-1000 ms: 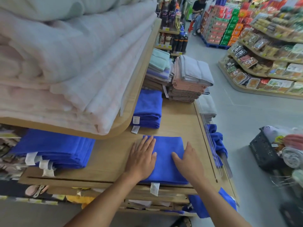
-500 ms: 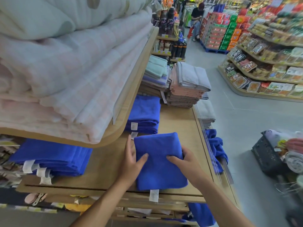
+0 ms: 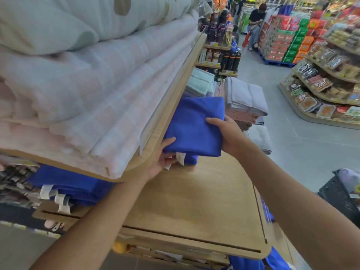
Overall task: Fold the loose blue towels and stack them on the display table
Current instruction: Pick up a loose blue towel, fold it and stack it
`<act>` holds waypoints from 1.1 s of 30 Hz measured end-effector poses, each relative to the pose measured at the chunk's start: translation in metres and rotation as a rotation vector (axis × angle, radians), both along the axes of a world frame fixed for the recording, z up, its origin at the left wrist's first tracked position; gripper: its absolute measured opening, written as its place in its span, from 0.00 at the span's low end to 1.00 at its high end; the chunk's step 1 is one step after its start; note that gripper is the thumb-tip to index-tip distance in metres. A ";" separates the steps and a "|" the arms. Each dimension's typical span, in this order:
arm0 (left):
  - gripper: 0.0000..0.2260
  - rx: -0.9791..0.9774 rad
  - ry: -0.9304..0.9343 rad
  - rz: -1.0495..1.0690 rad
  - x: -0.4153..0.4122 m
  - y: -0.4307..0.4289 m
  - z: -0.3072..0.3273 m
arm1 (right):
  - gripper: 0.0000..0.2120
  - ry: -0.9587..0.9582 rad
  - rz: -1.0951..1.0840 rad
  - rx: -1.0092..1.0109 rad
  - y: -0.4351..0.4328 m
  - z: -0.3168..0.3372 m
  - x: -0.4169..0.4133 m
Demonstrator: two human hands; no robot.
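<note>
I hold a folded blue towel (image 3: pixel 194 125) with both hands at the far part of the wooden display table (image 3: pixel 194 201). My left hand (image 3: pixel 161 158) grips its near left corner, thumb on top and fingers underneath. My right hand (image 3: pixel 228 133) grips its right edge, thumb on top. The towel lies over a small stack of folded blue towels (image 3: pixel 191 159), of which only the near edge and white tags show. Another stack of blue towels (image 3: pixel 74 186) sits at the left under the upper shelf. Loose blue towels (image 3: pixel 247 263) hang below the table's front right corner.
A wooden upper shelf (image 3: pixel 175 106) with thick pink and white quilts overhangs the table on the left. Grey and pink folded towels (image 3: pixel 245 100) stand behind the blue stack. A dark basket (image 3: pixel 339 199) sits on the floor at right. A person sits in the far aisle.
Both hands lifted the folded towel off the near part of the table and carried it away from me onto the far blue stack. The near tabletop now lies bare.
</note>
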State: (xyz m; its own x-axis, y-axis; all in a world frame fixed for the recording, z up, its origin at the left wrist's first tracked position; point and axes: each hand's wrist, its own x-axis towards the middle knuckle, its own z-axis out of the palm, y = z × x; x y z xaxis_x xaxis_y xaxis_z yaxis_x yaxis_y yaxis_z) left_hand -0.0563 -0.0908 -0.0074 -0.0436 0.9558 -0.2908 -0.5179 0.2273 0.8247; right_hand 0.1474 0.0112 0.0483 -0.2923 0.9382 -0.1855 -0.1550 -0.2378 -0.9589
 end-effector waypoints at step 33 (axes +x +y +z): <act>0.20 0.462 1.632 -0.384 0.154 0.009 -0.106 | 0.12 -0.715 -0.257 0.051 0.011 -0.129 0.229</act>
